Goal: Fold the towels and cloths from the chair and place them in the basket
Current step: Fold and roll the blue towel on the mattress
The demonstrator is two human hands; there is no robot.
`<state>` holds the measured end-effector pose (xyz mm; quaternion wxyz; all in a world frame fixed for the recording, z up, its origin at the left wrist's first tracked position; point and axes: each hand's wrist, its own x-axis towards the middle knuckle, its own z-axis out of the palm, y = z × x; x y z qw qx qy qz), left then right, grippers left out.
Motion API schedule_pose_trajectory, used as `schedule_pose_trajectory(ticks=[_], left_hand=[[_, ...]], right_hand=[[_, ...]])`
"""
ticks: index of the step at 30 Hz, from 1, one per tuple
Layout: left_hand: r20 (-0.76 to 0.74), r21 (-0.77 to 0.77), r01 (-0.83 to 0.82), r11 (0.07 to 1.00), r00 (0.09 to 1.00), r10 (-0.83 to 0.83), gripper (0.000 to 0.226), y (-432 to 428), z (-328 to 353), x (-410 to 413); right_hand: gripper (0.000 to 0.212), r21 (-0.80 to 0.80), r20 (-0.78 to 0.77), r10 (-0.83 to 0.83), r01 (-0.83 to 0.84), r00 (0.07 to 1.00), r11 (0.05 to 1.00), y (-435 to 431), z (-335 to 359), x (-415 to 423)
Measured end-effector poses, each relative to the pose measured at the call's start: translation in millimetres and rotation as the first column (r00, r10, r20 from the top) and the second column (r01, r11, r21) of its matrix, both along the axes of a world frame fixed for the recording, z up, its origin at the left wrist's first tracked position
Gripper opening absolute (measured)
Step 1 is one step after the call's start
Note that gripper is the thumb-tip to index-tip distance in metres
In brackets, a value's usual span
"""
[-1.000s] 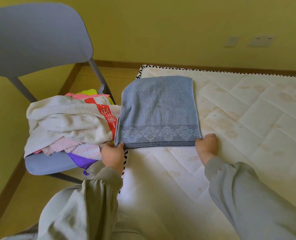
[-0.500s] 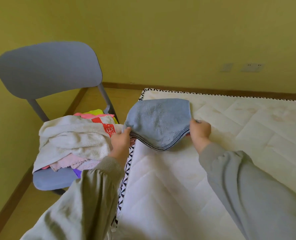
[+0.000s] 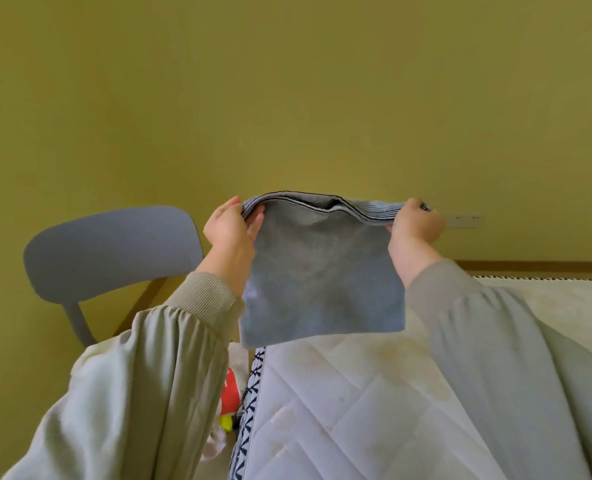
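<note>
A folded blue-grey towel with a dark striped hem hangs in the air in front of the yellow wall. My left hand pinches its top left corner and my right hand pinches its top right corner. The lower edge of the towel hangs just above the mattress. The grey chair stands at the left; my left sleeve hides most of the pile of cloths on its seat, and only a red, white and yellow strip shows. No basket is in view.
The mattress has a black-and-white patterned edge next to the chair. A wooden skirting board runs along the wall behind it. Wall sockets sit just right of my right hand.
Both hands have lifted the blue towel off the mattress, from lying flat to hanging high in the air. The view has tilted upward, so the chair seat and pile are mostly out of sight.
</note>
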<state>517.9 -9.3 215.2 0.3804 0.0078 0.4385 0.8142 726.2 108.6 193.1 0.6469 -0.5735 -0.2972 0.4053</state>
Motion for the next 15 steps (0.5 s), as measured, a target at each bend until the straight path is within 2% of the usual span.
schedule_pose_trajectory(ticks=[3,6,8,11,13,15], left_hand=[[0.018,-0.111,0.060,0.992,0.998,-0.058,0.024,9.1,-2.8,2.3],[-0.098,-0.234,0.119,0.965,0.985,-0.145,0.035,18.1,-13.6,-4.9],[-0.177,-0.261,0.182,0.948,0.957,-0.232,0.039,22.8,-14.9,-8.3],[-0.287,-0.151,0.286,0.946,0.903,-0.319,0.038,29.0,-1.6,-11.1],[-0.334,-0.028,0.308,0.951,0.894,-0.300,0.036,31.8,11.3,-12.2],[-0.336,0.045,0.319,0.947,0.897,-0.286,0.034,29.8,18.0,-11.3]], right_hand=[[0.021,-0.078,-0.115,0.086,-0.096,0.990,0.992,-2.6,2.9,2.9],[0.004,-0.116,-0.250,0.177,-0.211,0.952,0.971,-0.3,-1.5,9.4],[0.009,-0.115,-0.299,0.231,-0.275,0.926,0.955,3.3,2.4,13.4],[0.008,-0.045,-0.344,0.246,-0.278,0.906,0.960,12.2,21.1,19.8],[0.006,0.057,-0.432,0.239,-0.238,0.870,0.969,15.2,37.7,23.0],[0.005,0.086,-0.444,0.212,-0.194,0.871,0.977,14.5,44.1,27.6]])
